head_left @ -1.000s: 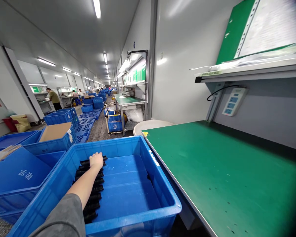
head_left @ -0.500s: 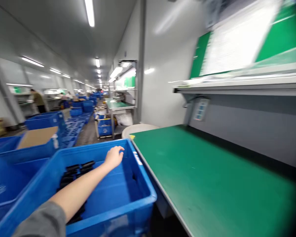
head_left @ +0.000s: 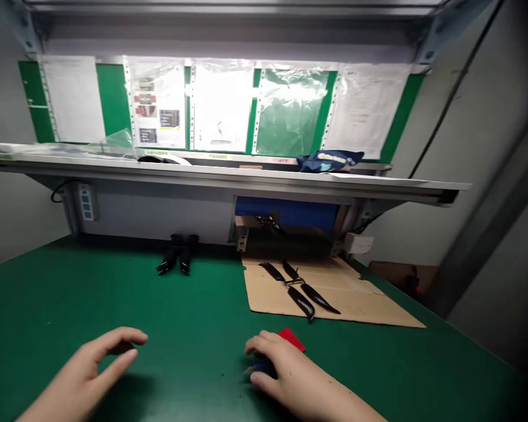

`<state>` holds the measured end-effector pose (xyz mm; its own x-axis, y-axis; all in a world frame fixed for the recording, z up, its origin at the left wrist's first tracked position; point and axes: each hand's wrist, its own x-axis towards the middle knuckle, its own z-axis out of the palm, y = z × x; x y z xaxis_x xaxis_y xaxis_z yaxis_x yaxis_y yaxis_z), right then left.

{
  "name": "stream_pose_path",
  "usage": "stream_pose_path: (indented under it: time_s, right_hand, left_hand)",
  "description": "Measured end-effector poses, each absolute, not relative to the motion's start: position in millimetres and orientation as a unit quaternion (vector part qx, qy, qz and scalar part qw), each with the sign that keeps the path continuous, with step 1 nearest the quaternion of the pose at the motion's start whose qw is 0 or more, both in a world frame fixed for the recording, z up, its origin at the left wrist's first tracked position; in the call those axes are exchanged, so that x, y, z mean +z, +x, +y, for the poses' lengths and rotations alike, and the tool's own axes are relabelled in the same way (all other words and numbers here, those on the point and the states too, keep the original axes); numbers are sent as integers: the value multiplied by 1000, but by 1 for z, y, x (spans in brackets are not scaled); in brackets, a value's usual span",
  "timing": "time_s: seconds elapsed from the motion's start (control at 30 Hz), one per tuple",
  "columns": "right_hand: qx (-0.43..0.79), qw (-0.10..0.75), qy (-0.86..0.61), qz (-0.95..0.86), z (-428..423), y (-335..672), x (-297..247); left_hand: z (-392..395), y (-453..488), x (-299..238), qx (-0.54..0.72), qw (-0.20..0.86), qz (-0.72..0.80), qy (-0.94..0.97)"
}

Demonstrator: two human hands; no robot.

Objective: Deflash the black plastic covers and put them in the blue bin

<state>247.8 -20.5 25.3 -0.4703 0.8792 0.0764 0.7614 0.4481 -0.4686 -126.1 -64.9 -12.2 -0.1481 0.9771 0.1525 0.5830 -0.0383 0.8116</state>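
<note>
Fingers [head_left: 270, 346] of the right hand [head_left: 290, 375] curve down over a small blue object [head_left: 261, 368] on the green bench mat [head_left: 193, 305], touching it. Whether they grip it cannot be told. A red piece [head_left: 293, 338] lies just beyond the knuckles. The left hand [head_left: 85, 375] hovers low over the mat, its fingers loosely curled and thumb and forefinger slightly apart. A dark blur sits between them, too unclear to name. A second ago the view faced a blue crate, where the left hand rested on black parts. Now the view faces the bench, with the crate out of sight. Further back, black blade-shaped pieces [head_left: 300, 287] lie on a cardboard sheet [head_left: 361, 305].
</note>
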Motion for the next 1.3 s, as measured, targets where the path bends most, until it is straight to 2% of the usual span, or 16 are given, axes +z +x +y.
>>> stream_pose_path:
  time_s: [0.13, 0.23, 0.47, 0.67, 0.73, 0.83, 1.0, 1.1, 1.17, 1.3]
  right_hand:
    - [117, 229, -602, -756, 23, 291, 16]
    - [85, 268, -683, -674, 56, 330, 4]
    - [227, 363, -689, -585, 70, 380, -6]
    - [336, 430, -566, -617, 32, 322, 14]
    - [357, 411, -532, -649, 13, 288, 16]
    - [355, 335, -460, -742, -8, 256, 16]
    - [293, 259, -420, -818, 4, 277, 17]
    - [251, 164, -467, -832, 22, 307, 18]
    - [265, 111, -492, -822, 27, 321, 18]
    - [283, 83, -508, -809, 27, 329, 18]
  left_hand:
    - [-35, -24, 18, 393, 463, 499, 618]
    - [-22, 30, 30, 423, 569, 406, 576]
    - [-4, 62, -11, 418, 696, 331, 481]
    - [-2, 50, -30, 462, 726, 393, 323]
    - [-2, 47, -23, 501, 726, 411, 231]
    - [-2, 41, -5, 560, 706, 417, 113]
    - [-5, 36, 14, 612, 673, 406, 88]
    - [-3, 36, 5, 590, 741, 294, 125]
    - [-1, 37, -5, 554, 790, 212, 153]
    - [0, 41, -19, 493, 841, 150, 165]
